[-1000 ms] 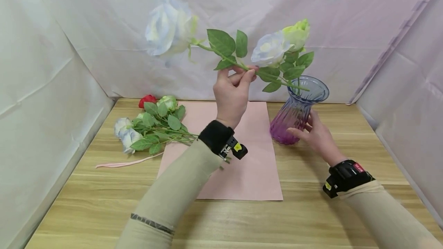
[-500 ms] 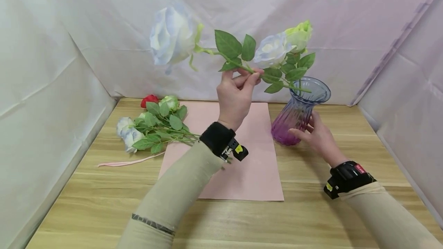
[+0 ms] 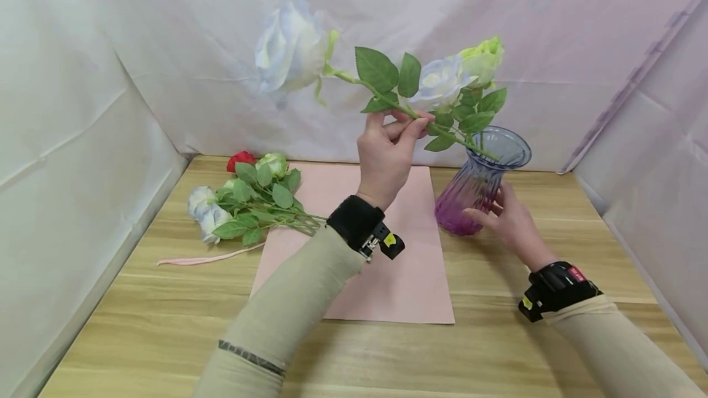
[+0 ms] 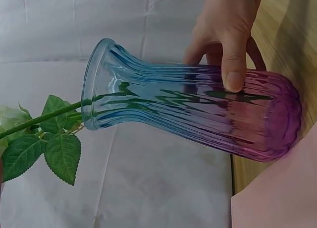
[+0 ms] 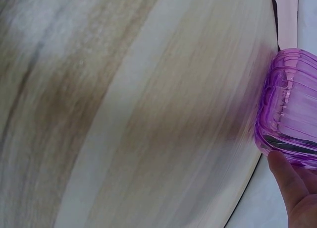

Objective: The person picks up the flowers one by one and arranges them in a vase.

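My left hand (image 3: 385, 155) pinches the green stem of a large pale blue-white rose (image 3: 293, 48), held aslant with its bloom up to the left. The stem's lower end crosses the rim into the mouth of a ribbed glass vase (image 3: 470, 192), blue above and purple below. Another blue-white rose (image 3: 440, 81) and a greenish-white rose (image 3: 484, 61) stand in that vase, their leaves above its rim. Low on the vase's right side, my right hand (image 3: 514, 220) grips the glass; the left wrist view shows its thumb (image 4: 233, 72) across the front. The vase leans in the head view.
Several cut roses, with a red bloom (image 3: 241, 161) among them, lie at the left, their stems reaching over a pink paper sheet (image 3: 404, 275). A pink ribbon (image 3: 210, 258) lies in front of them. White cloth (image 3: 221, 29) hangs behind the wooden table (image 3: 498, 355).
My left hand has moved right and slightly down, carrying the rose along. Its stem end has gone from above the vase's rim into the mouth. My right hand has stayed on the vase.
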`<move>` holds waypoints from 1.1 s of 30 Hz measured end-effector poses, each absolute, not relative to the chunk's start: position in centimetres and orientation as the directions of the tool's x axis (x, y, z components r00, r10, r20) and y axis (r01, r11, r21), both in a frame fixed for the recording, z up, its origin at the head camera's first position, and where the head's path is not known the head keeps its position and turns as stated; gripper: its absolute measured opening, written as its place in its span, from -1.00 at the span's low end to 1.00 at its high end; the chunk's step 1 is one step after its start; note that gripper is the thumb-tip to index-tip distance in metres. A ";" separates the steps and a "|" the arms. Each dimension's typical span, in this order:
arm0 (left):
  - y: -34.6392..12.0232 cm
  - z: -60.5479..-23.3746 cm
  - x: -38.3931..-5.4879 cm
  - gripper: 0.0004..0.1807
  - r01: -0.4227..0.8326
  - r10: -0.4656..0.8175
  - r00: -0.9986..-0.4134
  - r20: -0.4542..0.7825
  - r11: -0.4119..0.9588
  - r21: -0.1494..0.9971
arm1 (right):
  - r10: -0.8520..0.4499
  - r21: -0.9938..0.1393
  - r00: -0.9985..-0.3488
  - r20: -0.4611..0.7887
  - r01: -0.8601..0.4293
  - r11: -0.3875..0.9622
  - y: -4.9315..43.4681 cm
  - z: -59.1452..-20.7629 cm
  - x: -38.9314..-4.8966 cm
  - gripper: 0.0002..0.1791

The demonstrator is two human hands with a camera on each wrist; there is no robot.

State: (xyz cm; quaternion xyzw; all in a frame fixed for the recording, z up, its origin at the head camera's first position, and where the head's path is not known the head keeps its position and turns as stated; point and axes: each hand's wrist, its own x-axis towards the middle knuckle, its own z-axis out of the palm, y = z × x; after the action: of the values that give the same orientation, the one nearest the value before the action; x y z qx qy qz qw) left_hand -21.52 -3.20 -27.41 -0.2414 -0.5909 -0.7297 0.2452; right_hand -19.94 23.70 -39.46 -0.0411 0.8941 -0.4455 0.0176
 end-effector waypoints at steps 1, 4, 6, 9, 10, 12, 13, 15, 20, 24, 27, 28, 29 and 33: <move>-3.1 -27.3 -21.5 -0.77 0.641 -0.074 -0.765 0.640 -0.183 0.745 | -0.089 -0.797 -0.996 0.007 -0.059 0.601 23.7 -39.5 -19.9 0.20; -2.8 -27.2 -21.3 -0.77 0.639 -0.071 -0.766 0.638 -0.184 0.747 | -0.084 -0.793 -0.996 0.006 -0.056 0.606 23.7 -39.4 -19.9 0.20; -2.5 -27.2 -21.2 -0.78 0.634 -0.053 -0.769 0.638 -0.195 0.748 | -0.082 -0.792 -0.997 0.003 -0.052 0.608 23.7 -39.4 -19.9 0.21; -2.2 -27.2 -21.1 -0.79 0.626 -0.018 -0.772 0.636 -0.201 0.754 | -0.080 -0.794 -0.997 -0.007 -0.043 0.606 23.7 -39.4 -19.9 0.22; -2.1 -27.2 -21.1 -0.78 0.627 -0.008 -0.769 0.639 -0.201 0.753 | -0.080 -0.795 -0.997 -0.008 -0.042 0.605 23.7 -39.4 -19.9 0.22; -1.9 -27.3 -21.0 -0.76 0.630 0.010 -0.768 0.641 -0.174 0.757 | -0.078 -0.794 -0.997 -0.009 -0.040 0.607 23.6 -39.5 -19.9 0.23; -1.8 -27.3 -21.0 -0.73 0.632 0.015 -0.767 0.642 -0.154 0.759 | -0.077 -0.793 -0.997 -0.010 -0.039 0.608 23.6 -39.5 -19.9 0.22; -1.7 -27.4 -21.0 -0.66 0.639 0.021 -0.763 0.646 -0.124 0.759 | -0.075 -0.794 -0.997 -0.011 -0.037 0.607 23.6 -39.4 -19.9 0.22; -1.4 -27.6 -21.1 -0.53 0.667 0.039 -0.742 0.669 -0.051 0.743 | -0.072 -0.791 -0.997 -0.008 -0.038 0.611 23.6 -39.4 -19.9 0.21; -1.1 -27.8 -21.3 -0.55 0.684 0.054 -0.729 0.683 0.007 0.730 | -0.074 -0.789 -0.997 0.009 -0.053 0.612 23.7 -39.4 -19.9 0.19; -0.8 -27.9 -21.7 -0.58 0.712 0.061 -0.702 0.710 0.033 0.701 | -0.078 -0.791 -0.997 0.012 -0.057 0.609 23.7 -39.4 -19.9 0.19; -0.7 -28.0 -21.8 -0.59 0.726 0.062 -0.688 0.723 0.035 0.687 | -0.079 -0.792 -0.997 0.011 -0.057 0.608 23.7 -39.5 -19.9 0.19; -0.6 -28.0 -22.0 -0.61 0.742 0.066 -0.670 0.739 0.035 0.670 | -0.079 -0.793 -0.997 0.009 -0.055 0.607 23.8 -39.5 -19.9 0.20; -0.1 -28.3 -22.5 -0.69 0.800 0.092 -0.600 0.795 0.085 0.594 | -0.086 -0.793 -0.996 0.006 -0.057 0.607 23.8 -39.5 -19.9 0.21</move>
State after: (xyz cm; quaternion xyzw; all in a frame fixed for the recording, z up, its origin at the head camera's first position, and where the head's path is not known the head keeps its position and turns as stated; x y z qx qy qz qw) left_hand -22.54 -0.10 -28.34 -0.3314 -0.6725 -0.5898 0.3002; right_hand -19.93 23.79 -39.49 -0.0398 0.8962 -0.4416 0.0164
